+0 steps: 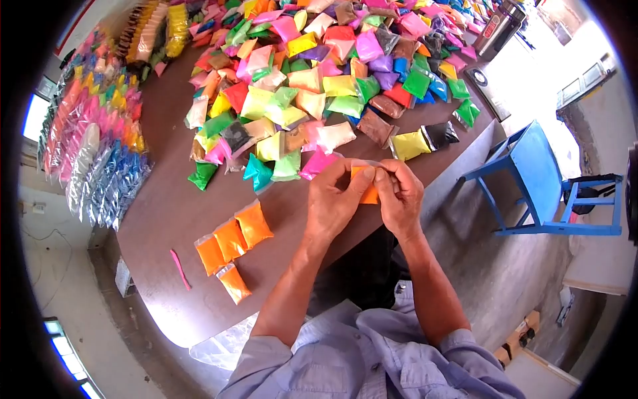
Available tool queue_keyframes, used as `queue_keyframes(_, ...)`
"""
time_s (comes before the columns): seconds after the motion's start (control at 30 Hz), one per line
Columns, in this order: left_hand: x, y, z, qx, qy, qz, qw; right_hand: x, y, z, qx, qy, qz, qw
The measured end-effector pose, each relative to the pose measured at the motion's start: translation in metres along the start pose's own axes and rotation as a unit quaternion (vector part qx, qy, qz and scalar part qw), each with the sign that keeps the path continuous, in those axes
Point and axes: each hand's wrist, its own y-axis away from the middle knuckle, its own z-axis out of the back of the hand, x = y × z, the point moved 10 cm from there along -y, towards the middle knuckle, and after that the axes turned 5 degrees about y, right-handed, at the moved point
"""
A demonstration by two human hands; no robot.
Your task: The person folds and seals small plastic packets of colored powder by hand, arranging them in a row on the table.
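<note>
Between my two hands, near the front edge of the table, is a small orange packet (pixel 369 195) in clear plastic. My left hand (pixel 334 199) pinches its left side, thumb near the top edge. My right hand (pixel 401 194) pinches the right side, and the two thumbs almost meet. Part of the packet is hidden behind my fingers. To the left of my left forearm lie several orange packets (pixel 230 240), most in a slanting row and one (pixel 234 284) below it. A thin pink strip (pixel 180 269) lies further left on the brown table (pixel 159 213).
A big heap of multicoloured packets (pixel 306 80) covers the table's far side. Bundled strips of packets (pixel 100 120) stand along the left edge. A dark metal flask (pixel 500 30) is at the far right. A blue wooden stool (pixel 541 166) stands on the floor to the right.
</note>
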Motion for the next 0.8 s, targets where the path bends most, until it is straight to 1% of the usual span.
queue_keyframes(0.07, 0.0, 0.0, 0.001, 0.004, -0.023, 0.002, 1.0, 0.002, -0.001, -0.001, 0.011, 0.037, 0.03, 0.999)
queue_keyframes(0.17, -0.006, 0.0, 0.001, 0.013, -0.021, -0.017, 1.0, 0.007, -0.002, -0.003, 0.023, 0.044, 0.029, 0.998)
queue_keyframes(0.23, -0.006, 0.002, 0.004, -0.001, -0.024, -0.043, 0.999, 0.01, -0.002, -0.003, 0.02, 0.026, 0.024, 0.999)
queue_keyframes(0.27, -0.005, 0.002, 0.002, 0.007, -0.033, -0.043, 0.999, 0.011, -0.002, -0.004, 0.026, 0.015, 0.022, 0.999)
queue_keyframes(0.3, -0.007, 0.002, 0.003, -0.001, -0.031, -0.043, 0.999, 0.016, -0.003, -0.003, 0.026, 0.045, 0.048, 0.997)
queue_keyframes(0.37, -0.013, 0.008, 0.003, -0.008, -0.034, -0.044, 0.998, 0.008, -0.003, -0.002, 0.021, 0.022, 0.036, 0.999)
queue_keyframes(0.43, -0.021, 0.016, 0.002, -0.029, -0.01, -0.022, 0.999, 0.006, -0.001, 0.0, 0.023, -0.016, 0.002, 1.0)
queue_keyframes(0.47, -0.024, 0.021, 0.004, -0.029, -0.014, -0.023, 0.999, 0.01, 0.002, 0.0, 0.023, -0.02, 0.002, 1.0)
queue_keyframes(0.53, -0.026, 0.035, 0.017, -0.066, -0.069, -0.009, 0.995, 0.023, 0.013, -0.006, 0.041, -0.025, 0.005, 0.999)
queue_keyframes(0.57, -0.025, 0.044, 0.024, -0.084, -0.07, -0.001, 0.994, 0.029, 0.023, -0.009, 0.054, -0.038, -0.013, 0.998)
queue_keyframes(0.6, -0.027, 0.054, 0.028, -0.084, -0.077, 0.001, 0.993, 0.036, 0.032, -0.012, 0.06, -0.024, 0.001, 0.998)
queue_keyframes(0.67, -0.027, 0.076, 0.039, -0.121, -0.04, 0.018, 0.992, 0.036, 0.053, -0.018, 0.069, -0.054, -0.014, 0.996)
queue_keyframes(0.7, -0.033, 0.084, 0.033, -0.13, 0.006, 0.011, 0.991, 0.029, 0.064, -0.023, 0.076, -0.092, -0.031, 0.992)
queue_keyframes(0.73, -0.033, 0.093, 0.035, -0.13, 0.001, 0.014, 0.991, 0.016, 0.075, -0.029, 0.085, -0.12, -0.062, 0.987)
queue_keyframes(0.8, -0.022, 0.112, 0.044, -0.095, -0.021, 0.06, 0.993, 0.02, 0.091, -0.028, 0.108, -0.066, -0.043, 0.991)
